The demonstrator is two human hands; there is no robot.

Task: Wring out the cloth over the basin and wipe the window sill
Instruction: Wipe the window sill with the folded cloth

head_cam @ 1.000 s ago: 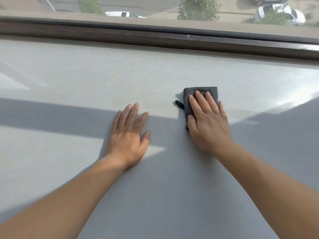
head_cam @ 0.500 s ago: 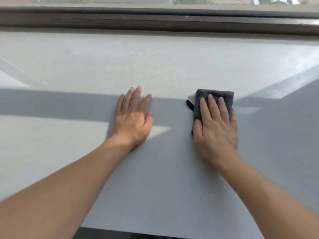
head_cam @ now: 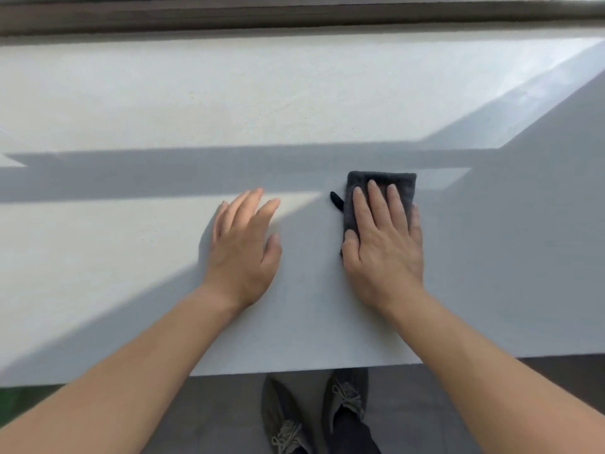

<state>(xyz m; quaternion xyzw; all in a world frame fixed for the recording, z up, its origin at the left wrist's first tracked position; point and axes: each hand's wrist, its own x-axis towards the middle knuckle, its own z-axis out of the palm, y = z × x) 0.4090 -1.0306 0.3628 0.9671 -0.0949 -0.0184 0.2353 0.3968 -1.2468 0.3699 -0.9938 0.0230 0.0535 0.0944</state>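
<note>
Two flat hands on the window sill point(head_cam: 294, 93) — right hand point(head_cam: 384, 250) presses the cloth point(head_cam: 381, 178), left hand point(head_cam: 242, 250) rests, fingers straight.

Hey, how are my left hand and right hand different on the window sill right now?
The left hand rests on the bare window sill; the right hand presses the folded dark cloth. The left hand's fingertips catch sunlight; the right hand sits in shade. Both lie flat, fingers straight, pointing toward the window frame.
</note>
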